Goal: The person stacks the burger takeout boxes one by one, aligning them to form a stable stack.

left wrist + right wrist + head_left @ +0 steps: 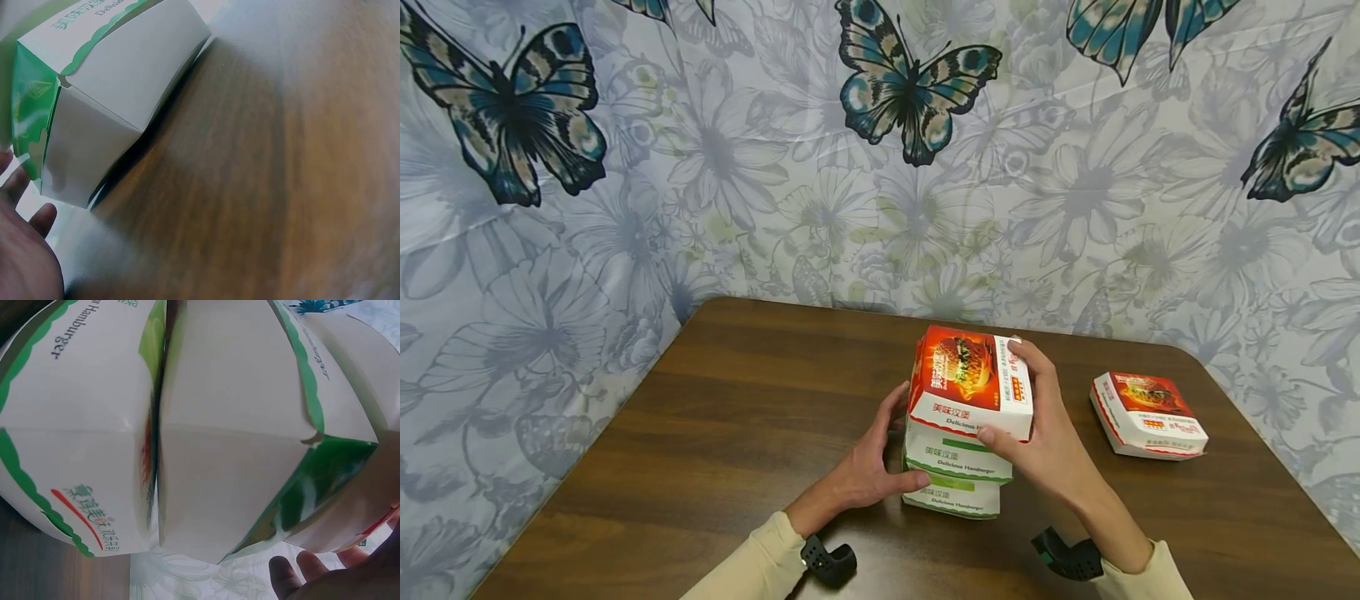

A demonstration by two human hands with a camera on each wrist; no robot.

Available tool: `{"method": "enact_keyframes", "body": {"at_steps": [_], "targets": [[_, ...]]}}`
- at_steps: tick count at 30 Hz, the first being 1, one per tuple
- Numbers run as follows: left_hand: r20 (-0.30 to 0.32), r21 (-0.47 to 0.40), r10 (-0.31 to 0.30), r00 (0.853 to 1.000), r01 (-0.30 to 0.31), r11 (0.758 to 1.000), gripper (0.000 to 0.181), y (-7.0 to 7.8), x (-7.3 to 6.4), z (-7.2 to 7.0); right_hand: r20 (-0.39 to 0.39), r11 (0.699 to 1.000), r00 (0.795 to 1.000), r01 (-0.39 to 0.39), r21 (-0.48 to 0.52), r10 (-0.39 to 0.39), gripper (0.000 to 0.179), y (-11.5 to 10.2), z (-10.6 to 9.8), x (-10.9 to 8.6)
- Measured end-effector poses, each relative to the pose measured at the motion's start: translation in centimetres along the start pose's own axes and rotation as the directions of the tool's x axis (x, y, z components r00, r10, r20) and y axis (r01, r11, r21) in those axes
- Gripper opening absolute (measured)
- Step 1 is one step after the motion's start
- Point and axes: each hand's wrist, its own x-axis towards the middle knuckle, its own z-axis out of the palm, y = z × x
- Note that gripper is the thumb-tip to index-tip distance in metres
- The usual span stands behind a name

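A stack of burger boxes stands on the brown table. On top is a red and white burger box (962,375); beneath it are a green and white box (955,454) and a lower green and white box (955,500). My right hand (1048,425) grips the top red box at its right side, thumb on the front face, a fingertip by the far right corner. My left hand (872,462) is at the stack's left side, thumb by the front of the green boxes, fingers loosely bent. In the left wrist view a green box (125,69) is beside that hand.
A second red and white burger box (1150,417) lies on the table (715,417) to the right of the stack. Behind the table's far edge hangs a butterfly-patterned cloth (917,208).
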Motion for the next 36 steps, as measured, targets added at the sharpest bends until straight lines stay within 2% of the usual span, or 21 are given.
{"method": "enact_keyframes", "body": {"at_steps": [11,19,24,28,32,36], "targets": [[-0.001,-0.003,0.080,0.997,-0.080,0.997,0.107,-0.4,0.1,0.0,0.031,0.997,0.999,0.028,0.076,-0.031,0.109,-0.1,-0.1,0.1],[-0.004,-0.013,0.043,0.999,-0.043,0.999,0.109,-0.2,-0.1,0.1,0.041,0.995,0.998,0.038,0.097,-0.042,0.113,-0.2,-0.2,0.1],[-0.034,-0.016,0.060,0.998,-0.060,0.998,0.113,-0.1,0.0,0.2,0.042,0.995,0.999,0.028,0.093,-0.032,0.114,-0.3,-0.3,0.0],[-0.082,-0.012,0.103,0.991,-0.104,0.994,0.111,0.2,0.2,0.1,0.035,0.997,0.999,0.023,0.071,-0.026,0.114,-0.3,-0.4,-0.1],[-0.131,0.007,0.151,0.980,-0.152,0.988,0.113,0.7,0.5,-0.3,0.020,0.997,0.999,0.031,0.065,-0.033,0.111,-0.2,-0.4,-0.1],[-0.152,0.040,0.161,0.975,-0.157,0.987,0.117,1.5,0.7,-1.1,-0.001,0.995,0.998,0.058,0.075,-0.058,0.105,-0.1,-0.5,0.0]]}}
